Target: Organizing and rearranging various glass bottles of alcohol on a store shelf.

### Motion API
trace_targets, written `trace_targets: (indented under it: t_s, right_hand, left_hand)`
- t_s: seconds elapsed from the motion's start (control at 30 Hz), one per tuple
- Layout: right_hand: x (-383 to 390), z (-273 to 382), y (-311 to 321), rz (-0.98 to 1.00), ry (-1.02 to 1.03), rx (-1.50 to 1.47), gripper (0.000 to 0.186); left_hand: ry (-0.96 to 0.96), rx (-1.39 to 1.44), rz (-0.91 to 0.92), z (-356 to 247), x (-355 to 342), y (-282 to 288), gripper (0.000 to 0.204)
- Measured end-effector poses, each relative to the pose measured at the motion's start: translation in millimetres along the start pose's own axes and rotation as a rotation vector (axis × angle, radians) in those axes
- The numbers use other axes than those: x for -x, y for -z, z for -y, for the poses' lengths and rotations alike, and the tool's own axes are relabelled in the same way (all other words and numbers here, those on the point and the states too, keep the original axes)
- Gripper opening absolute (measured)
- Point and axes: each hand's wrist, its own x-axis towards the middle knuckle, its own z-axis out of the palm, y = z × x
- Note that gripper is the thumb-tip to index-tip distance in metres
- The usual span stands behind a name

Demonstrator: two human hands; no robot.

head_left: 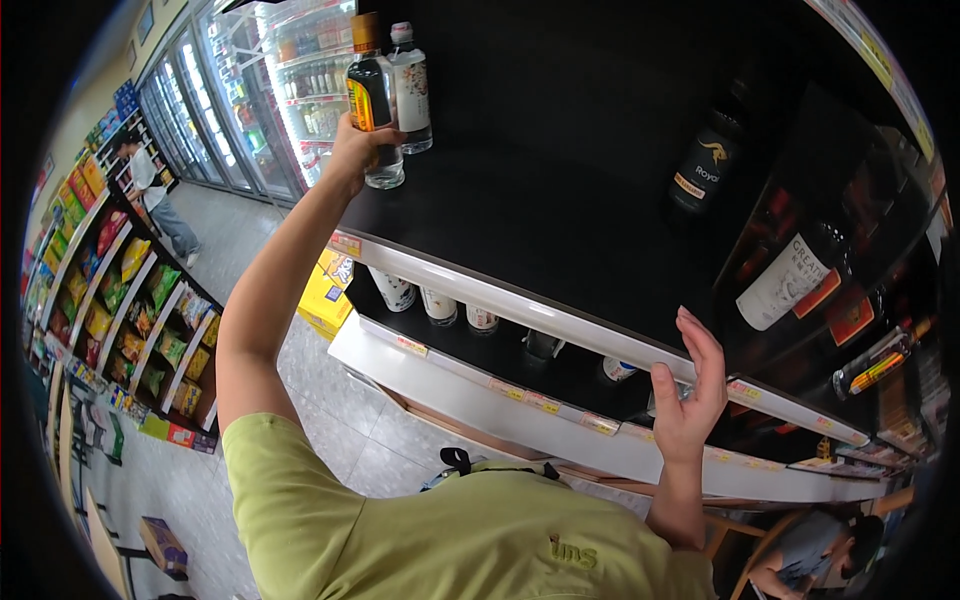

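Observation:
My left hand (362, 150) is closed round a clear bottle (384, 172) with a gold cap and a black-and-yellow label, at the far left end of a black shelf (520, 215). Right beside it stands another clear bottle (411, 95) with a white patterned label and a pale cap. My right hand (692, 392) is at the shelf's front rail (540, 312). Its fingers are stretched out and hold nothing; whether they touch the rail, I cannot tell. Behind it, at the right, stands a dark wine bottle (705, 165).
Cups and jars (440, 305) sit on the shelf below. A white-labelled wine bottle (785, 280) leans at the right. To the left are snack racks (130, 300), glass-door coolers (215, 110) and a standing person (155, 195). Another person (820, 560) is at the lower right.

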Motion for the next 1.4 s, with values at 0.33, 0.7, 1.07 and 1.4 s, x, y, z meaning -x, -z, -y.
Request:
trace_targets:
  t_s: [0.33,0.7,1.07,1.4]
  right_hand:
    - [11.7,9.7,1.2,-0.015,-0.030,-0.002,0.048]
    - [26.2,17.7,4.1,0.004,-0.015,0.037,0.048]
    - [39.4,22.3,6.6,0.011,-0.052,0.067,0.048]
    - [52.5,18.0,21.6,-0.055,-0.080,0.122,0.045]
  left_hand:
    - [-0.004,0.008,-0.054,19.3,-17.9,10.4,0.051]
    - [-0.057,-0.019,-0.053,25.7,-16.7,9.9,0.041]
    - [0.013,-0.198,-0.018,37.3,-36.8,31.1,0.047]
    - [0.073,-0.125,-0.090,22.8,-11.9,27.3,0.112]
